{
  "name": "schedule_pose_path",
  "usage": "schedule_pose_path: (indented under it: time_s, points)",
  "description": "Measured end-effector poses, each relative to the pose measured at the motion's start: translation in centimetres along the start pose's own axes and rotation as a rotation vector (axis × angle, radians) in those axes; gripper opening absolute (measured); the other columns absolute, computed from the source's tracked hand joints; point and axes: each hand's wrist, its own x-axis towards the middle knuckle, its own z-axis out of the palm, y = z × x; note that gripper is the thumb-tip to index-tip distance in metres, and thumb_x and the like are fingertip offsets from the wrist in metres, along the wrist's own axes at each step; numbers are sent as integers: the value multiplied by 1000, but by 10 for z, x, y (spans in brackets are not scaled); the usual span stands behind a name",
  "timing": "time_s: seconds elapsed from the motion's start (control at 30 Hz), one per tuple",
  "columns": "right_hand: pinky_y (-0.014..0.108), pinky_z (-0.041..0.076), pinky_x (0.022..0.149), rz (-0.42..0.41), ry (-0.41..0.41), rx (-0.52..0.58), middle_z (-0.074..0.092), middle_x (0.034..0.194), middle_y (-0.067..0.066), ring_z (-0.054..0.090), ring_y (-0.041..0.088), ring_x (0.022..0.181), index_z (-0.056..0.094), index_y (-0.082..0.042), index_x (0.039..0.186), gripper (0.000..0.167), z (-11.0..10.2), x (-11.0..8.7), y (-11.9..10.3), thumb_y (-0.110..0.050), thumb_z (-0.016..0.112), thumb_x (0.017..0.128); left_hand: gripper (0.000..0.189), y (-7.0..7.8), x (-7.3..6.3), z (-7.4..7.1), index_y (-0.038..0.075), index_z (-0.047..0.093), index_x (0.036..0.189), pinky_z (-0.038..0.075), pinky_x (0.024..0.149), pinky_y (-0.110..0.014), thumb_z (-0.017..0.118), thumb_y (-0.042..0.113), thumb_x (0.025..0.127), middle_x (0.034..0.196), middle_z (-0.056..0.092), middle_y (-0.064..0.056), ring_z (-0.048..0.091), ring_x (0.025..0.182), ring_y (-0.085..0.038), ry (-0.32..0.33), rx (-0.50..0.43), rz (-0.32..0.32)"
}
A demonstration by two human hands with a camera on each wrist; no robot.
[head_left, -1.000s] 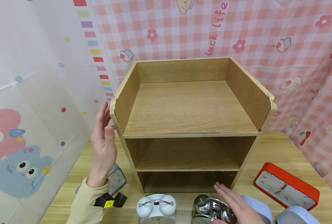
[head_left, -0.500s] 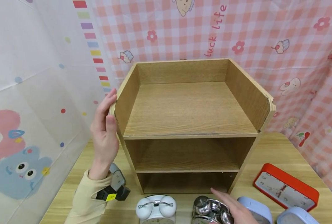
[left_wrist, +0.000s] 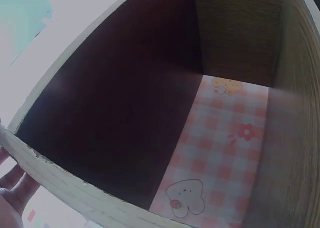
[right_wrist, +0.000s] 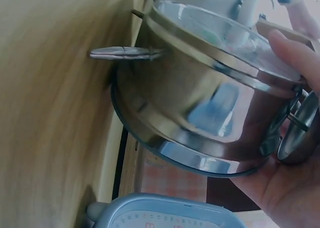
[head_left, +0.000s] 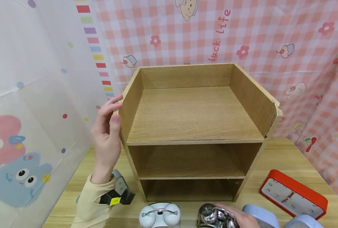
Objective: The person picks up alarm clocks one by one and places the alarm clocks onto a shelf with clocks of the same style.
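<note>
A small wooden shelf unit [head_left: 196,115] stands upright in the head view, with a raised rim around its top and two compartments below. My left hand [head_left: 107,145] holds the front of its left side panel, the fingers bent over the edge and the thumb in front; the left wrist view shows those fingers [left_wrist: 14,190] outside the panel. At the bottom of the head view, my right hand [head_left: 241,217] grips a silver twin-bell alarm clock [head_left: 210,218]. In the right wrist view, the thumb lies by the clock's face and the palm is against its back and bells.
A white twin-bell alarm clock [head_left: 159,215] stands in front of the shelf. On the right are a red rectangular clock [head_left: 294,194] and two light-blue clocks, one nearer [head_left: 261,215] and one farther right [head_left: 303,221]. A grey clock [head_left: 120,183] sits behind the left wrist.
My left hand has moved from beside the shelf's left panel onto its edge, fingers now bent over it. My right hand has lowered from above the silver clock and taken hold of it.
</note>
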Motion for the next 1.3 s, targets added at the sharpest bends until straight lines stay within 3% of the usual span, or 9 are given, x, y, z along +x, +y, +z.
schedule_pose_path:
  time_s: [0.1, 0.33, 0.5, 0.6, 0.8, 1.0, 1.1, 1.23, 1.3]
  points:
    - [21, 58, 77, -30, 11, 3, 76, 128, 1, 65, -6, 116, 57, -23, 148, 80, -3, 0, -5, -32, 93, 77, 37, -1, -1, 1, -4, 64, 128, 43, 118, -26, 57, 27, 109, 142, 66, 7, 55, 143, -19, -2, -13, -3]
    - [21, 57, 77, -6, 50, 18, 76, 125, -1, 65, -7, 115, 60, -24, 145, 82, -5, 1, -10, -32, 96, 72, 39, -2, 1, 1, -5, 63, 128, 39, 93, -23, 57, 28, 109, 143, 66, 4, 56, 142, -20, -7, -49, 15]
    - [22, 57, 77, -4, 26, 11, 76, 127, 0, 64, -7, 115, 57, -25, 148, 84, -6, 1, -9, -32, 96, 73, 29, -1, 1, 1, 8, 68, 128, 43, 113, -24, 57, 28, 109, 143, 66, 6, 54, 145, -19, -19, -47, -4]
    - [21, 57, 75, -6, 28, -13, 76, 126, 0, 66, -7, 113, 56, -28, 148, 84, -3, 0, -6, -35, 95, 74, 28, -1, 0, 1, 11, 68, 129, 42, 117, -25, 57, 28, 110, 143, 66, 7, 53, 145, -18, -22, -44, -11]
    - [21, 56, 72, -18, 8, -22, 76, 121, 4, 66, -6, 109, 56, -25, 149, 82, -6, 3, -10, -35, 93, 77, 31, 0, 0, -1, 8, 68, 129, 42, 115, -24, 56, 29, 110, 144, 65, 8, 53, 145, -18, -17, -26, -21]
    - [20, 56, 72, 28, 23, -79, 77, 119, 1, 67, -5, 107, 57, -29, 147, 83, 2, -3, -3, -41, 94, 74, 34, -1, -1, 1, 5, 67, 130, 41, 99, -23, 57, 30, 109, 144, 65, 8, 53, 145, -17, -22, -49, -27]
    - [21, 56, 77, 18, -25, -69, 74, 129, 2, 65, -3, 116, 52, -28, 153, 84, 0, -7, 6, -38, 91, 79, 33, -2, -1, 1, 8, 67, 130, 39, 96, -24, 57, 31, 109, 144, 65, 8, 53, 145, -17, -19, -50, -26]
    - [24, 57, 84, 5, -93, -37, 66, 145, -6, 59, -3, 130, 45, -30, 158, 87, -12, -7, 12, -31, 87, 82, 34, -1, -1, 0, 8, 67, 130, 41, 102, -23, 57, 33, 109, 145, 65, 9, 52, 146, -17, -13, -28, -24]
    - [23, 57, 83, 11, -67, -21, 65, 145, -11, 59, -5, 127, 46, -31, 158, 88, -19, -5, 5, -30, 88, 81, 36, -1, -1, 0, 4, 66, 130, 41, 104, -24, 56, 32, 110, 145, 64, 9, 52, 146, -17, -13, -17, -24]
